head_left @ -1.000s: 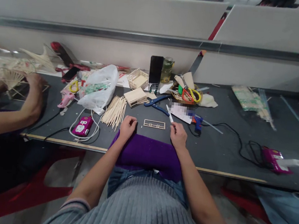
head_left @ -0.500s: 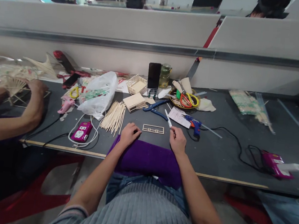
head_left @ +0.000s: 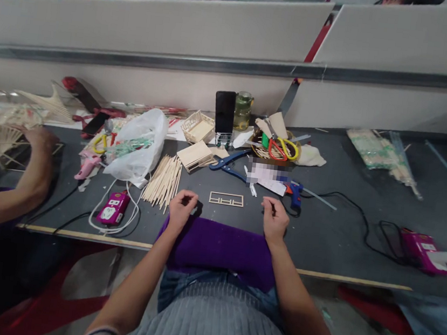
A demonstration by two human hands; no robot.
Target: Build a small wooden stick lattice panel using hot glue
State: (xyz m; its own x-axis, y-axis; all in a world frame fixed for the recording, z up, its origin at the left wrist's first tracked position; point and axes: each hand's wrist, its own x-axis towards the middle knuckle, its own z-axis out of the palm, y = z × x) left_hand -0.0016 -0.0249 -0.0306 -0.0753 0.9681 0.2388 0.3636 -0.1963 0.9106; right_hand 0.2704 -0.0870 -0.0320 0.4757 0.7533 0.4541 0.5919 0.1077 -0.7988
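A small rectangular wooden stick frame (head_left: pixel 226 204) with short inner bars lies flat between my hands. My left hand (head_left: pixel 181 209) hovers at its left, fingers curled and nothing visible in them. To its right, my right hand (head_left: pixel 275 220) has thumb and fingertips drawn together, also with nothing seen between them. A white pen-like tool (head_left: pixel 253 189) rests just beyond the right hand, beside a paper slip (head_left: pixel 272 184) that is partly blurred out. Blue-handled cutters (head_left: pixel 230 163) lie behind the frame. Left of them is a pile of thin wooden sticks (head_left: pixel 163 182).
A purple cloth (head_left: pixel 217 251) covers my lap at the table edge. A blue glue gun (head_left: pixel 295 194) and its cord lie right. A phone (head_left: pixel 225 112), a jar (head_left: pixel 243 110) and a basket with scissors (head_left: pixel 280 148) stand behind. At left, another person's hands (head_left: pixel 41 140) handle stickwork.
My right hand has let go of the white pen-like tool, which now lies on the table, and has moved right. My left hand has shifted slightly away from the frame. The view has tilted down.
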